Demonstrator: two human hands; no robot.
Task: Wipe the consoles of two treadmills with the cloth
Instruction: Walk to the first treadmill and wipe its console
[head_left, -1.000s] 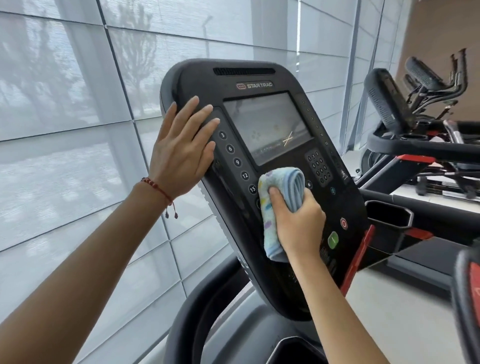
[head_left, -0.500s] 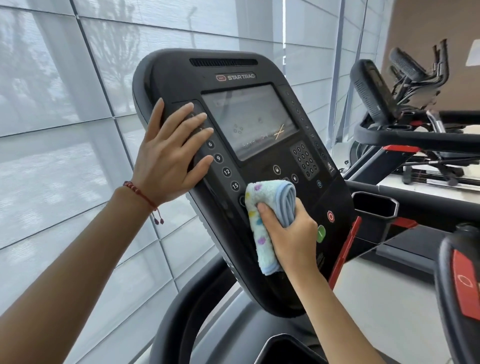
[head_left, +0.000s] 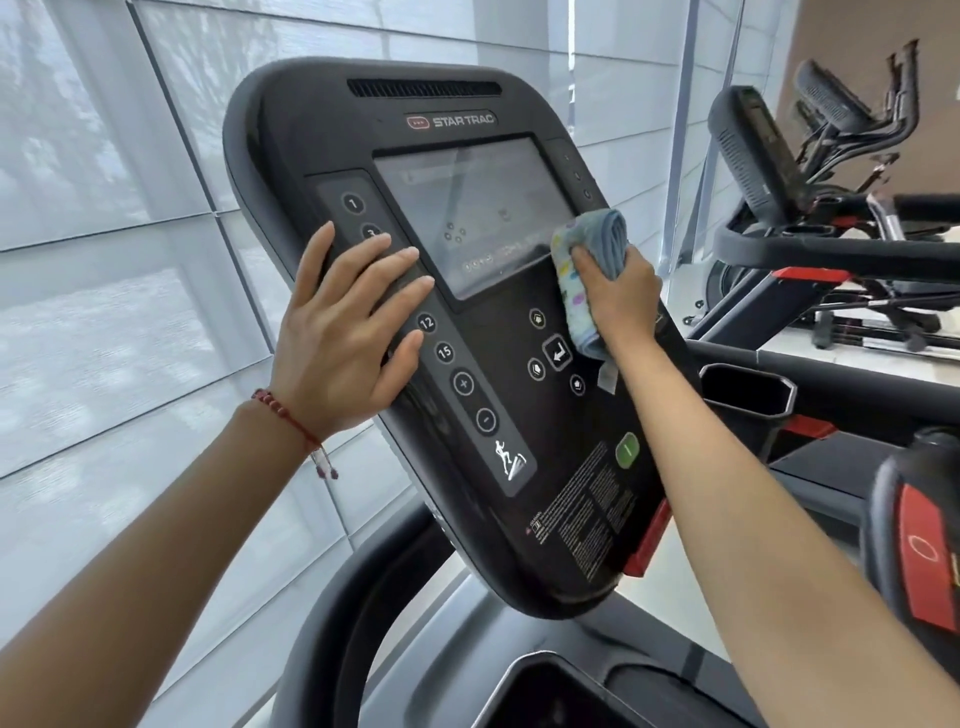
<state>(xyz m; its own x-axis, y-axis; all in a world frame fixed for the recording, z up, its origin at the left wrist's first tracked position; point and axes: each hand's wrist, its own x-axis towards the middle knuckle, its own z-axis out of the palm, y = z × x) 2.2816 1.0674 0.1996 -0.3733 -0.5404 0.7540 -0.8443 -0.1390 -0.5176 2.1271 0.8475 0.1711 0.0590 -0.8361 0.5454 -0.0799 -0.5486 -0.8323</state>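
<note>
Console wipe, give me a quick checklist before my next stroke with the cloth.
1. Cloth gripped in the right hand: ok.
2. Cloth touching the console: ok, it presses at the lower right corner of the screen.
3. Left hand steadying the console: ok, flat on the left button strip.
4. Left fingers clear of buttons: not ok, they cover part of the number column between 1 and 12.
5. Green button clear of the cloth: ok.
6. Screen clean: cannot tell, reflections hide it.
</note>
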